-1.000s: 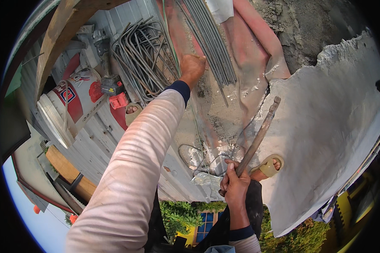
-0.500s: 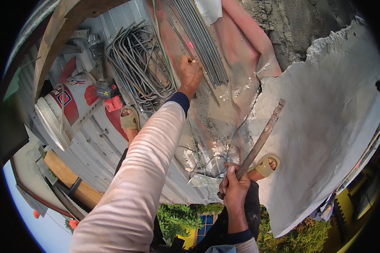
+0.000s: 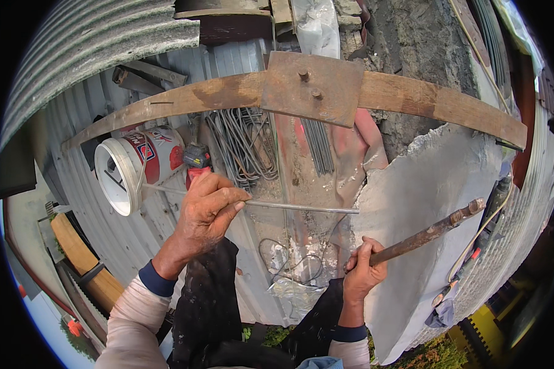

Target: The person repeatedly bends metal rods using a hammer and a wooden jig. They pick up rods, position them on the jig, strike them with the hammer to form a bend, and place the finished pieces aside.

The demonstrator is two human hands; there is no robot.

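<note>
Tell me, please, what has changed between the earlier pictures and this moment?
The left hand, earlier stretched far forward to the bundle of bent steel rods, has drawn back toward the body and now holds a thin straight steel rod lying across, pinched in its fingers. The head has also tipped up, so a wooden plank with a rusty plate now shows. The right hand still grips the rusty bar.
</note>
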